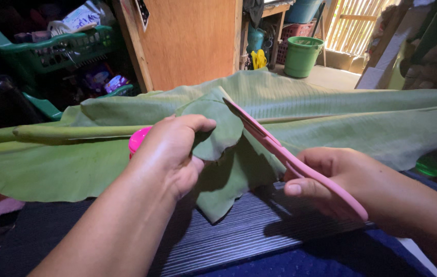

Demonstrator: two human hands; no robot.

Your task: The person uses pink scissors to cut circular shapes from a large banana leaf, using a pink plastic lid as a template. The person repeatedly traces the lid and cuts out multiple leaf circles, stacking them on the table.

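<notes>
Large green banana leaves (331, 118) lie spread across a dark striped table top (239, 236). My left hand (172, 151) pinches a rounded flap of leaf (218, 128) at the middle and holds it up. My right hand (331, 182) grips pink scissors (280, 151), whose long blades point up and left into the leaf beside that flap. A pink round object (137, 139) shows just behind my left hand, mostly hidden by it.
Thick leaf stalks (59, 134) run off to the left. Behind stand green plastic baskets (59, 51) full of items, a wooden panel (187, 41), a green bucket (303, 55) on the floor and a red crate (295, 31).
</notes>
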